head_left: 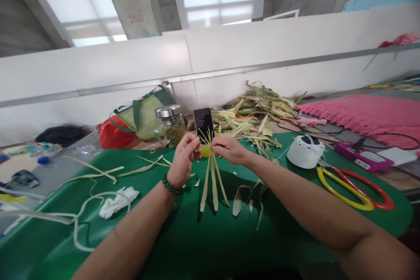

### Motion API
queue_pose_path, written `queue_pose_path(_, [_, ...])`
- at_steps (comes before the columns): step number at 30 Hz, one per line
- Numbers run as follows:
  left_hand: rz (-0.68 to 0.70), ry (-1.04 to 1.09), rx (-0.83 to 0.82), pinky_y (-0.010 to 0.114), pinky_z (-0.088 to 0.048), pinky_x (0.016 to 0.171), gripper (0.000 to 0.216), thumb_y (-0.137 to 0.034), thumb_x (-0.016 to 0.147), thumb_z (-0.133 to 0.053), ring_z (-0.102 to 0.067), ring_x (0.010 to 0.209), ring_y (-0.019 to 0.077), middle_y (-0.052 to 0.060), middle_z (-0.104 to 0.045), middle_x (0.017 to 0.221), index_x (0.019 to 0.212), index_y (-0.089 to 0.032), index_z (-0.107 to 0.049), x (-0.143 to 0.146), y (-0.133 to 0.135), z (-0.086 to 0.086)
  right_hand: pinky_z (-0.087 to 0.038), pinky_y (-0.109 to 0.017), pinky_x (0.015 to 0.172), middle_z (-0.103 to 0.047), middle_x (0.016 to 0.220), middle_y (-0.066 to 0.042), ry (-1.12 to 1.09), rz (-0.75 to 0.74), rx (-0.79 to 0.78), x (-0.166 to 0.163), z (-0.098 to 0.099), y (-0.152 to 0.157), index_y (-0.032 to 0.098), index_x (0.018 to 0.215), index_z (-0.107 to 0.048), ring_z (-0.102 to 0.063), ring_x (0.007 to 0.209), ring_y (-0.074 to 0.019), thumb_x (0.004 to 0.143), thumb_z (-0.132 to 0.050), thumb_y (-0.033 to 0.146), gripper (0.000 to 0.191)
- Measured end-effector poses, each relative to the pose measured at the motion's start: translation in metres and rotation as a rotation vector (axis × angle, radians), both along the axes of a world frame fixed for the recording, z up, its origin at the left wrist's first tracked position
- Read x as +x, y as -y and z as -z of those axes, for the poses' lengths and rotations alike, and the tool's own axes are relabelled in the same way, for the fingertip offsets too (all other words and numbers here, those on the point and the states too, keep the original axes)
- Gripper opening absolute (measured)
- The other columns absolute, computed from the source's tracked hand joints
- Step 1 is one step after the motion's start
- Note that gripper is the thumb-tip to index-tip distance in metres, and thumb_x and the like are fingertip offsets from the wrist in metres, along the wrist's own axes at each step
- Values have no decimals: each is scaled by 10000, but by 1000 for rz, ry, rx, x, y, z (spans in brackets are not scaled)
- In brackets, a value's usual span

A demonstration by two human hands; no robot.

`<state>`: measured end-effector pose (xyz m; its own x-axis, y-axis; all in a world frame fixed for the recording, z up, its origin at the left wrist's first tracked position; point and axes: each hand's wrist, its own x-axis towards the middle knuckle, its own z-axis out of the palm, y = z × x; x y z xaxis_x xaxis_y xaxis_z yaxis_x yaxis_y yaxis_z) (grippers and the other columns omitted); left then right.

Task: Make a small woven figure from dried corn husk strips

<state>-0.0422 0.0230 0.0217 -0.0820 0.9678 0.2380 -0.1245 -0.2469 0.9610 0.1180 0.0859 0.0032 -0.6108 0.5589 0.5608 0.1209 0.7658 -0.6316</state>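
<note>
Between my two hands hangs a bundle of pale corn husk strips (pixel 214 183), with thin ends sticking up above and several wide ends fanning down over the green tabletop. My right hand (pixel 229 149) pinches the bundle near its top. My left hand (pixel 187 155), with a green bead bracelet (pixel 171 185) at the wrist, has its fingers pressed together at the left side of the same strips. What exactly lies between the fingertips is too small to make out fully. Just behind the hands stands a dark phone (pixel 203 123), with a yellow thing (pixel 205 151) low in front of it.
Behind are a glass jar (pixel 174 131), a green bag (pixel 147 116) and a husk pile (pixel 265 104). To the right lie a white roll-shaped object (pixel 305 152), scissors (pixel 370 196) and a purple power strip (pixel 362 157). Crumpled tissue (pixel 118 201) and a white cord (pixel 76 232) are at left.
</note>
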Motion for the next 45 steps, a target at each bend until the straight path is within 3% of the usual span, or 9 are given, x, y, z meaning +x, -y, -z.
queue_pose_path(2, [-7,-4,-174,202,-382,513,349,-491,681,-674,-509,576,94,-17,-548,661,686,-164,-554,-1,-4,2,-331,-223,569,-457,577,35,-43,5,-23,0,-3,2,184,610,-466,-420,555,-103,827,-432,262,233])
queue_pose_path(5, [179,-93,-297,215,-414,536,406,-532,675,-671,-575,636,125,32,-622,709,732,-136,-604,1,-7,6,-344,-224,569,-477,573,30,-66,10,-37,0,-6,5,181,608,-486,-433,557,-105,808,-444,249,215])
queue_pose_path(16, [206,24,-237,187,-421,496,346,-310,552,-806,-538,507,71,-44,-591,627,745,-156,-564,0,-4,1,-421,-210,488,-597,517,17,-344,-3,-581,-3,-11,5,177,572,-516,-503,459,-94,666,-466,199,109])
queue_pose_path(23, [-15,-323,12,221,-453,592,326,-285,604,-741,-573,656,118,-45,-561,684,747,-194,-462,9,-3,12,-397,-192,415,-560,421,33,-324,-7,-667,-5,-7,0,182,524,-492,-467,379,-84,608,-468,187,88])
queue_pose_path(27, [108,-350,104,265,-475,696,292,-275,657,-698,-609,770,156,14,-626,806,885,-193,-536,17,-4,16,-397,-183,413,-569,422,28,-260,-50,-713,-5,-6,-1,173,528,-499,-496,387,-88,597,-464,187,78])
queue_pose_path(32, [175,-527,123,277,-447,663,86,-222,678,-620,-578,665,162,37,-664,704,720,-151,-645,9,-12,17,-379,-176,407,-588,431,15,-200,-92,-706,4,-14,-1,168,511,-507,-496,393,-85,586,-446,182,98])
queue_pose_path(40, [63,-1001,199,272,-387,612,147,-187,699,-570,-546,620,166,32,-654,642,589,-176,-666,3,-14,26,-417,-197,480,-598,479,25,-34,-81,-578,-2,-14,5,168,515,-517,-521,449,-95,628,-437,134,143])
queue_pose_path(43, [32,-1082,207,281,-379,615,135,-184,699,-572,-540,624,173,25,-627,626,575,-183,-625,-1,-16,28,-406,-215,544,-640,653,9,-32,67,-460,4,-29,13,168,634,-557,-524,518,-96,676,-479,118,102])
queue_pose_path(45, [18,-1168,195,289,-384,630,128,-183,717,-544,-553,660,188,25,-618,641,605,-189,-605,-5,-18,28,-380,-226,596,-649,837,-12,0,262,-222,23,-50,28,177,796,-594,-520,592,-102,690,-543,112,135])
